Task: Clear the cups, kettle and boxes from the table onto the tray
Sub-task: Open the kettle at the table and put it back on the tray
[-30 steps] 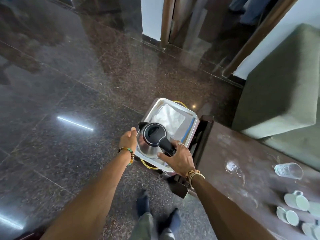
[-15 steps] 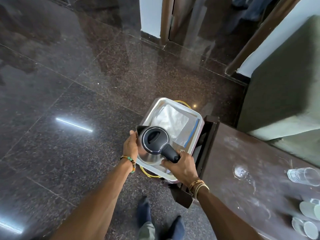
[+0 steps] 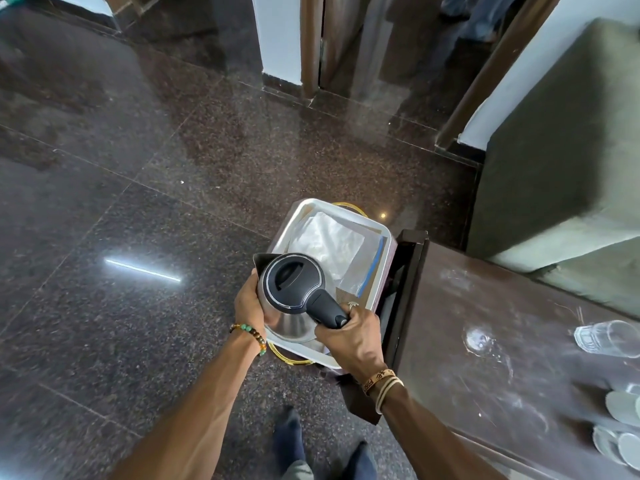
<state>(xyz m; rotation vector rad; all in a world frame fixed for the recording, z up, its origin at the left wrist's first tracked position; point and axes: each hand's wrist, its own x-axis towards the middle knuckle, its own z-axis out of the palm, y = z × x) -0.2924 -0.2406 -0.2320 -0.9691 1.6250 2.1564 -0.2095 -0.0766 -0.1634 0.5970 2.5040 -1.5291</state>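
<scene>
Setting kettle (image 3: 294,289) down at 6 o'clock end of tray (image 3: 382,233).
Grasping handle with right hand (image 3: 353,336), cupping steel body at 9 o'clock with left hand (image 3: 249,306); best lowering level, base inside rim; leaving cups (image 3: 621,407) on tabletop (image 3: 485,323) at 3 o'clock.

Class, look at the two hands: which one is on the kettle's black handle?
The right hand, its fingers curled round the kettle by its handle; the left hand instead holds the steel side.

Readable text: none. Dark marks on the wristband (image 3: 376,378) by your right hand (image 3: 350,337) are too small to make out.
</scene>
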